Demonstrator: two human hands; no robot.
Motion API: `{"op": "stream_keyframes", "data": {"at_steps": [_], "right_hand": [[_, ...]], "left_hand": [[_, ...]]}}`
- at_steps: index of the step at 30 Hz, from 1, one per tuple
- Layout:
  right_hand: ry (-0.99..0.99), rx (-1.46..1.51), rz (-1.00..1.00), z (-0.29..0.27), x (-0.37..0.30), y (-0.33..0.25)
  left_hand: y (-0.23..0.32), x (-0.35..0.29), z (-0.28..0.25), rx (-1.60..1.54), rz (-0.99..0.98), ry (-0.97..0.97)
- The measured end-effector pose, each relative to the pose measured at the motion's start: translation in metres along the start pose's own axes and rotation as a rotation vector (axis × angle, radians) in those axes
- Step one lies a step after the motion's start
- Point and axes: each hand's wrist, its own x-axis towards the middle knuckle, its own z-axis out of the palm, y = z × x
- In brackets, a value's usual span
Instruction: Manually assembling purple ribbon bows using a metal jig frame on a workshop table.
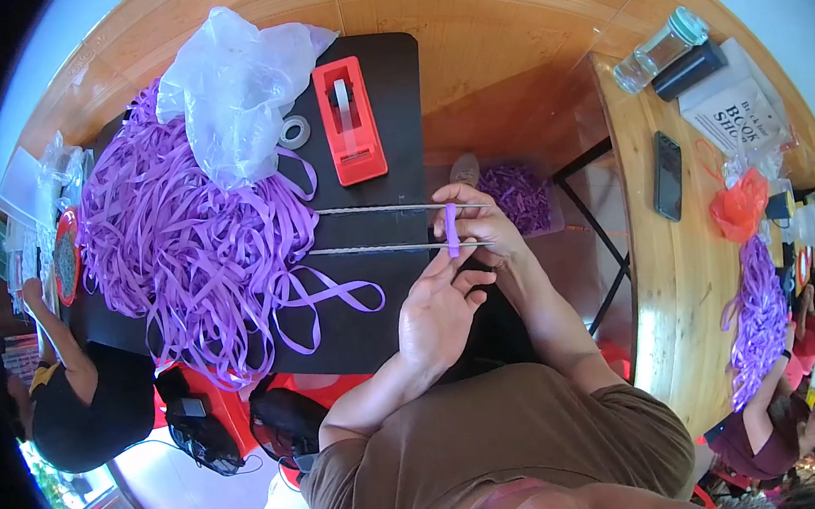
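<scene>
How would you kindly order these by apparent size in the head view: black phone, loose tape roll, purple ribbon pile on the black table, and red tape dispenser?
Largest to smallest:
1. Purple ribbon pile
2. Red tape dispenser
3. Black phone
4. Loose tape roll

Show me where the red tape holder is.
In the head view, the red tape holder lies on the black table, just right of the plastic bag and tape roll.

Shirt (pixel 513 431): plain brown, well below the grip
Sleeves (pixel 340 492): short, brown — ending near the elbows
Trousers (pixel 506 333): black — below the grip
</scene>
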Motion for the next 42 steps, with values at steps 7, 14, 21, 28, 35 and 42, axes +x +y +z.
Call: {"op": "stream_keyframes", "data": {"at_steps": [7, 14, 21, 28, 35, 42], "right_hand": [[0.036, 0.031, -0.009, 0.005, 0.0, 0.004], [0.334, -0.074, -0.002, 0.001, -0.015, -0.001], [0.333, -0.219, -0.017, 0.027, -0.026, -0.03], [0.413, -0.321, -0.063, 0.037, -0.015, -0.02], [0.433, -0.307, -0.116, 0.036, -0.012, -0.016], [0.417, -0.33, -0.081, 0.037, -0.013, -0.019]], "left_hand": [[0.001, -0.002, 0.001, 0.001, 0.005, -0.006], [0.001, -0.001, -0.001, -0.005, 0.002, -0.008], [0.0, -0.002, -0.003, -0.013, 0.008, -0.001], [0.0, -0.002, -0.003, -0.032, 0.013, -0.059], [0.001, -0.002, -0.003, -0.035, 0.014, -0.05], [0.001, -0.002, -0.002, -0.034, 0.014, -0.046]]}}
